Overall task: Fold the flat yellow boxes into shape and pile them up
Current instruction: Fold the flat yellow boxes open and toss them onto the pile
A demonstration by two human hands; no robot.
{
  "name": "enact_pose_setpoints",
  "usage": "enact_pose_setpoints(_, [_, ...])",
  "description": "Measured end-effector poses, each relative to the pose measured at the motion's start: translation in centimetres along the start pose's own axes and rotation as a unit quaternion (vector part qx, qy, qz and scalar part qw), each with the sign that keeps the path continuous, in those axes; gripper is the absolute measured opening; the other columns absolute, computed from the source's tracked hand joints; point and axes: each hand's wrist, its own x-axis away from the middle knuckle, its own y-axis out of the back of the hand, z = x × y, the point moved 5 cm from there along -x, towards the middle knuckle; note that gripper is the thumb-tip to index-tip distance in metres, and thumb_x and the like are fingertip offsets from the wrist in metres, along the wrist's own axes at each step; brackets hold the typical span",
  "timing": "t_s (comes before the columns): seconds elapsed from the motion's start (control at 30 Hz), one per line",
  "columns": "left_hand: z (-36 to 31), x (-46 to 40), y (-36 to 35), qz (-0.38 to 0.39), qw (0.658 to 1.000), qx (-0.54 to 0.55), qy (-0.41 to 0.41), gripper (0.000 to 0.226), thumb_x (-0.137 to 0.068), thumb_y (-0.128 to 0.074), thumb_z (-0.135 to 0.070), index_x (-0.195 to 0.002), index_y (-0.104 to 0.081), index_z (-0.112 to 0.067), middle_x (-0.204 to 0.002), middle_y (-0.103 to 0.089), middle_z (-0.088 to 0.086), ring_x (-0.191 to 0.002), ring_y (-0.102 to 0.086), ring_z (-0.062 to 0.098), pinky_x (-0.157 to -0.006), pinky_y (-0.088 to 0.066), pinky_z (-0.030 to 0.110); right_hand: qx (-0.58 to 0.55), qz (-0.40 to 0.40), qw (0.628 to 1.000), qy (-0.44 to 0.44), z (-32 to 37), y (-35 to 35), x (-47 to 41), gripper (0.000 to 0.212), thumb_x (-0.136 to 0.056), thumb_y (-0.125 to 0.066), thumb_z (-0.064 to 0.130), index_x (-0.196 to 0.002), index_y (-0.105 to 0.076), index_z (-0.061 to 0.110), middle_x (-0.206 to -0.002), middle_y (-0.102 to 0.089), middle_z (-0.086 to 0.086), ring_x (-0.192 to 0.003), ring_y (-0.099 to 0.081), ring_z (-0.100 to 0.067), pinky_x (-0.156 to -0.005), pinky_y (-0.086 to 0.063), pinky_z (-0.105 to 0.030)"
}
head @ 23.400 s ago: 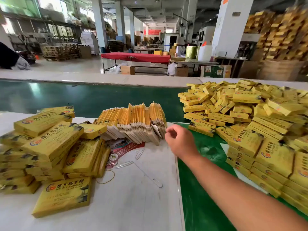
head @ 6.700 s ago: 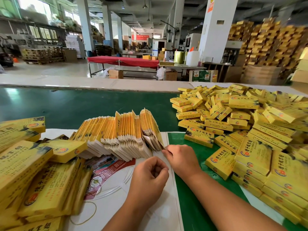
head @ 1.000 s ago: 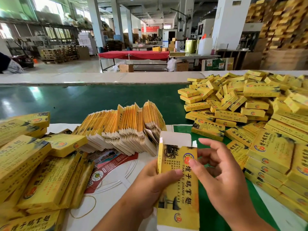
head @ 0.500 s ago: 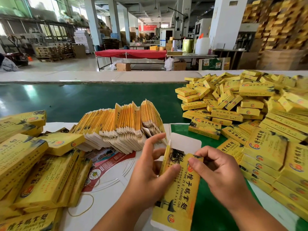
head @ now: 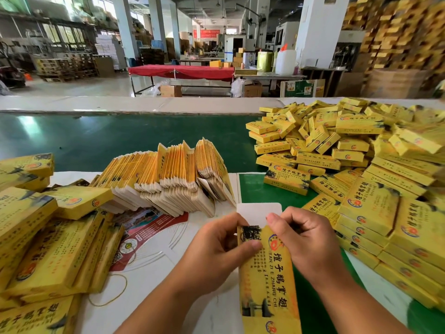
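Yellow cardboard fills the middle of the view: one box (head: pixel 267 278) is held upright between both hands, lengthwise toward the person, its white end flap (head: pixel 258 212) sticking up at the far end. The left hand (head: pixel 216 247) grips the box's left edge near the top, thumb pressed across the printed front and fingers curled behind. The right hand (head: pixel 303 239) pinches the top right corner just below the flap, fingers curled over the far edge. The two hands sit close together at the box's upper end, while its lower end reaches the bottom of the frame. Just beyond the hands, a row of flat boxes (head: pixel 168 177) stands on edge on the white sheet (head: pixel 204 307). Folded boxes lie in a heap (head: pixel 349 153) to the right on the green belt (head: pixel 120 138), and another pile (head: pixel 48 237) rests at the left. A rubber band (head: pixel 113 292) lies on the sheet near the left pile.
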Motion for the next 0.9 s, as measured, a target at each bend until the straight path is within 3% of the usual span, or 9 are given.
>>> enact_pose_setpoints(0.13, [-0.5, -0.1, 0.7, -0.033, 0.998, -0.053, -0.023, 0.025, -0.082, -0.062, -0.043, -0.080, -0.068, -0.018, -0.080, -0.069, 0.012, -0.075, -0.065, 0.034, -0.071, -0.052, 0.051, -0.018, 0.020, 1.000, -0.009, -0.3, -0.2, 0.0, 0.045, -0.085, -0.062, 0.046, -0.053, -0.050, 0.017, -0.047, -0.047, -0.004, -0.044, -0.041, -0.015, -0.044, -0.034, -0.028])
enact_pose_setpoints(0.23, [-0.6, 0.0, 1.5, -0.072, 0.996, -0.021, -0.038, 0.012, -0.087, -0.065, -0.031, -0.095, -0.065, -0.021, -0.077, -0.066, 0.017, -0.075, -0.062, 0.041, -0.063, -0.052, 0.050, -0.035, 0.048, 0.998, -0.026, -0.2, -0.1, -0.1, 0.014, -0.084, -0.073, 0.037, -0.084, -0.066, 0.025, -0.068, -0.066, -0.008, -0.058, -0.060, -0.019, -0.051, -0.048, -0.029])
enact_pose_setpoints(0.3, [-0.6, -0.1, 1.6, -0.070, 0.995, 0.061, -0.030, 0.030, -0.088, -0.065, -0.021, -0.115, -0.054, -0.025, -0.084, -0.073, 0.010, -0.081, -0.070, 0.033, -0.067, -0.057, 0.036, -0.071, 0.072, 0.992, -0.081, -1.0, 0.0, -0.2, 0.038, -0.082, -0.078, 0.027, -0.115, -0.059, 0.031, -0.077, -0.071, -0.007, -0.065, -0.065, -0.014, -0.054, -0.049, -0.021])
enact_pose_setpoints(0.37, [-0.4, -0.1, 1.6, -0.066, 0.993, 0.094, -0.014, 0.053, -0.081, -0.065, -0.015, -0.129, -0.043, -0.027, -0.095, -0.075, 0.011, -0.090, -0.072, 0.029, -0.073, -0.059, 0.033, -0.077, 0.111, 0.982, -0.129, -1.5, -0.3, -0.2, 0.053, -0.081, -0.079, 0.028, -0.127, -0.053, 0.032, -0.078, -0.073, -0.007, -0.067, -0.066, -0.015, -0.053, -0.047, -0.023])
enact_pose_setpoints(0.47, [-0.5, -0.2, 1.6, -0.059, 0.994, 0.090, -0.010, 0.047, -0.080, -0.066, -0.014, -0.125, -0.051, -0.016, -0.101, -0.075, 0.012, -0.094, -0.072, 0.028, -0.075, -0.058, 0.031, -0.080, 0.149, 0.976, -0.136, -1.3, -0.6, -0.1, 0.043, -0.075, -0.075, 0.040, -0.116, -0.064, 0.032, -0.084, -0.076, -0.013, -0.070, -0.069, -0.022, -0.051, -0.046, -0.026])
enact_pose_setpoints(0.6, [-0.6, -0.2, 1.9, -0.058, 0.993, 0.103, -0.005, 0.028, -0.082, -0.065, -0.013, -0.110, -0.059, -0.008, -0.098, -0.075, 0.014, -0.091, -0.073, 0.028, -0.074, -0.058, 0.030, -0.091, 0.125, 0.980, -0.126, -1.2, -0.4, -0.3, 0.025, -0.079, -0.073, 0.029, -0.104, -0.071, 0.031, -0.080, -0.075, -0.014, -0.068, -0.069, -0.024, -0.047, -0.045, -0.024])
enact_pose_setpoints(0.73, [-0.8, -0.3, 2.0, -0.067, 0.995, 0.068, -0.028, 0.010, -0.088, -0.063, -0.004, -0.095, -0.069, -0.006, -0.085, -0.074, 0.009, -0.079, -0.071, 0.021, -0.069, -0.057, 0.027, -0.101, 0.103, 0.983, -0.115, -1.1, -0.4, -0.3, 0.025, -0.073, -0.077, 0.036, -0.096, -0.078, 0.025, -0.073, -0.074, -0.014, -0.059, -0.065, -0.022, -0.046, -0.048, -0.026])
enact_pose_setpoints(0.8, [-0.6, -0.2, 2.0, -0.077, 0.995, 0.059, -0.025, 0.016, -0.089, -0.060, 0.002, -0.091, -0.073, -0.008, -0.085, -0.075, 0.008, -0.078, -0.070, 0.021, -0.069, -0.057, 0.028, -0.108, 0.095, 0.983, -0.113, -1.1, -0.4, -0.2, 0.019, -0.076, -0.078, 0.029, -0.094, -0.079, 0.024, -0.073, -0.074, -0.015, -0.059, -0.066, -0.024, -0.048, -0.051, -0.027])
enact_pose_setpoints(0.9, [-0.6, -0.2, 1.9, -0.090, 0.993, 0.078, -0.017, 0.014, -0.088, -0.063, -0.012, -0.091, -0.075, -0.007, -0.082, -0.074, 0.012, -0.076, -0.070, 0.021, -0.066, -0.055, 0.026, -0.106, 0.084, 0.984, -0.114, -1.2, -0.4, -0.1, 0.018, -0.077, -0.073, 0.024, -0.094, -0.079, 0.024, -0.075, -0.074, -0.015, -0.064, -0.069, -0.028, -0.053, -0.054, -0.032])
